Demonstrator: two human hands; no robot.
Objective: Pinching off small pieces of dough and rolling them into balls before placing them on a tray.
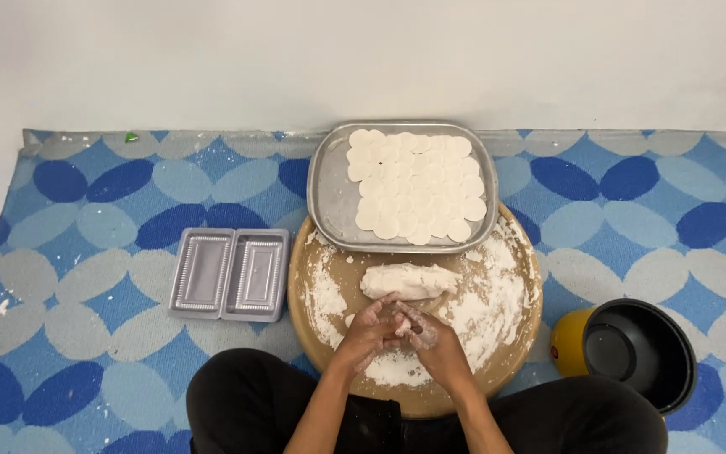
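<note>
Both floury hands, left hand [373, 329] and right hand [427, 335], press together just below the dough log [407, 280].

A round board [338, 277] lies on the mat [86, 252] in front of the seated person. On it rests a log of dough [407, 281], with both hands [401, 330] just before it. Behind, a tray [329, 197] (its near edge overlapping the board) holds dough discs [416, 185]. Two joined plastic containers [229, 274] lie left; a pot [632, 349] sits right.
</note>
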